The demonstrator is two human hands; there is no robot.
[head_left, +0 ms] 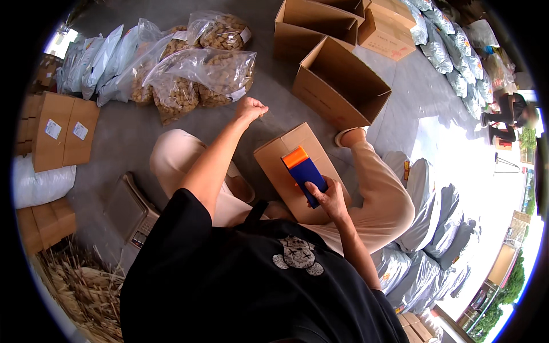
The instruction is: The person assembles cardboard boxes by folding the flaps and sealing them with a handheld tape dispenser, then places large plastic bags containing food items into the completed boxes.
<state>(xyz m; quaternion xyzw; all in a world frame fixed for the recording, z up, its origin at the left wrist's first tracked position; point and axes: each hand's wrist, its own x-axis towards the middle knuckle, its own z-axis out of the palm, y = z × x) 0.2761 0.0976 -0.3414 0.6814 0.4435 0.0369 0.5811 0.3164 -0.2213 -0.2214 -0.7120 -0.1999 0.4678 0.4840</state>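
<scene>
My right hand (327,201) is wrapped round the lower end of a blue block-shaped thing with an orange end (309,178). It is held over the top of a closed cardboard box (278,155), which stands tilted to the view between my legs. My left hand (250,110) is raised beyond my left knee, off the box's far left corner and near the bags on the floor. Its fingers are pinched together; whatever they hold, if anything, is too small to make out.
Clear plastic bags of brown pieces (220,80) lie ahead on the left. Open cardboard boxes (343,83) stand ahead on the right. A scale (130,208) sits at my left, near stacked cartons (63,131). Grey plastic sacks (420,206) line my right. A person (509,117) is at far right.
</scene>
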